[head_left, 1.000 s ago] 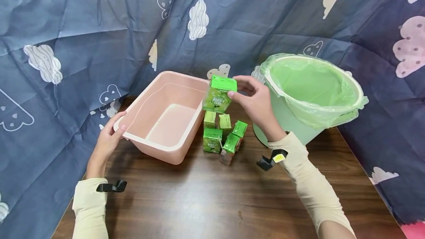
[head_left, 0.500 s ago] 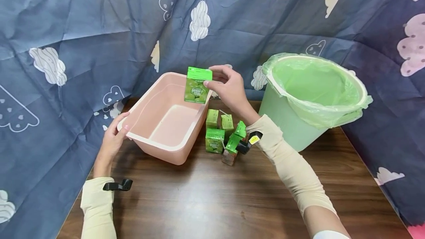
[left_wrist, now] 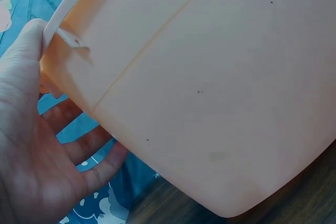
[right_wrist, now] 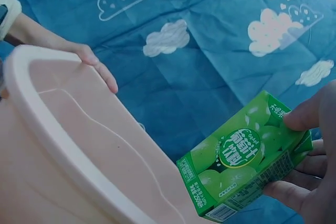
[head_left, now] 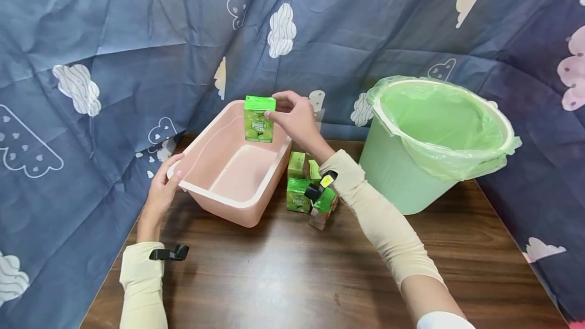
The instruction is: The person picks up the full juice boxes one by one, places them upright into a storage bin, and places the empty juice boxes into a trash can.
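Note:
My right hand [head_left: 297,118] pinches a green grape juice box [head_left: 258,121] by its upper right side, thumb in front and fingers behind. In the head view the box hangs upright, overlapping the far part of a pink plastic basin [head_left: 253,203]. The right wrist view shows the printed front of the juice box [right_wrist: 239,153] beside the basin wall. My left hand [head_left: 161,187] grips the basin's left rim; in the left wrist view, the thumb of the left hand [left_wrist: 47,145] lies on the rim and the fingers are below, against the outside.
Several small green juice boxes [head_left: 298,202] stand close together right of the basin, partly behind my right wrist. A green bin [head_left: 388,166] with a clear liner stands at the right on the wooden table [head_left: 274,278]. A blue cloud-patterned cloth [head_left: 347,24] hangs behind.
My right hand has carried the juice box leftward, from over the other boxes to the basin. The left hand keeps its grip on the rim. The head view has shifted slightly.

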Demonstrator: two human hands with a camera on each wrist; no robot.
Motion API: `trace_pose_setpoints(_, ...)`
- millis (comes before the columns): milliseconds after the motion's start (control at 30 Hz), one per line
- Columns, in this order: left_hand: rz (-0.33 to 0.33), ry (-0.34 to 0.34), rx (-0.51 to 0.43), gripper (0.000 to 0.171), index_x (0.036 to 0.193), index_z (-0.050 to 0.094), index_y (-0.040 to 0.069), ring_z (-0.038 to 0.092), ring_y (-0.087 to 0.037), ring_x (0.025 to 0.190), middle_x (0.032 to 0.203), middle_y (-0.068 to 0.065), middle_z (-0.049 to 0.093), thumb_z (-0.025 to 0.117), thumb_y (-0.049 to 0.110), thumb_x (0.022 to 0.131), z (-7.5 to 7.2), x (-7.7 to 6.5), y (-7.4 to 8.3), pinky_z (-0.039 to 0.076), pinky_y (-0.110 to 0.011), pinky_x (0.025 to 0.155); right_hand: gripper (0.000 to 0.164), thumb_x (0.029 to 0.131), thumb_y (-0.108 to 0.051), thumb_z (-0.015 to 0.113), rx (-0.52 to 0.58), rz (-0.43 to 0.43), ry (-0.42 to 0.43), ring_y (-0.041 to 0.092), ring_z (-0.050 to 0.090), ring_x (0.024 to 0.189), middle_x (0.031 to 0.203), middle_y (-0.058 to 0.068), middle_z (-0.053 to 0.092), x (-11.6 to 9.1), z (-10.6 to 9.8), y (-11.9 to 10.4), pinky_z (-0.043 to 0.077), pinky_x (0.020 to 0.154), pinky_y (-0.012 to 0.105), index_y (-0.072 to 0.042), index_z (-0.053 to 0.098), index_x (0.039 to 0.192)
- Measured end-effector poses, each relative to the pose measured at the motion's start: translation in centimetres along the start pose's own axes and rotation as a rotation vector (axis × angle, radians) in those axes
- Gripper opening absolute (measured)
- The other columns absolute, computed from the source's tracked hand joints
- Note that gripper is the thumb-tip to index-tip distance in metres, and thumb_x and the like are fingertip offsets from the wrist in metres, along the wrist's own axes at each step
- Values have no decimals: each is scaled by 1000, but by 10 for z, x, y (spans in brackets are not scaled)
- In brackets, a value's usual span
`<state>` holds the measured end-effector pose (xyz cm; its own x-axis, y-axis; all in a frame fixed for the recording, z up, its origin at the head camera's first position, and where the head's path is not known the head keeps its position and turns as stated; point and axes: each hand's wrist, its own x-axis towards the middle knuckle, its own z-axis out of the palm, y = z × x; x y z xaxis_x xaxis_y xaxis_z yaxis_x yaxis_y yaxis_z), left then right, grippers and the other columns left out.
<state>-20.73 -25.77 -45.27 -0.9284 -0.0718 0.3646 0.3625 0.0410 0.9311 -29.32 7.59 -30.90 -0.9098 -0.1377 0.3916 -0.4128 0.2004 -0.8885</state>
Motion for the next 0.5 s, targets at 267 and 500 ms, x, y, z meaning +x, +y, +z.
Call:
trace_pose_setpoints(267,-45,-8,-8,43,145,48,-1,58,-13,97,125,0,54,52,2,102,0,2,1,53,-17,69,35,87,-12,79,-77,64,2,21,69,99,106,11,71,21,23,15,56,84,29,-4,67,118)
trace_pose_setpoints(500,-71,-10,-9,43,145,45,-4,58,-13,97,126,-1,53,51,4,103,-1,1,3,53,-18,68,44,88,-14,76,-226,118,-43,22,64,100,108,12,67,32,34,31,53,87,32,-2,63,129)
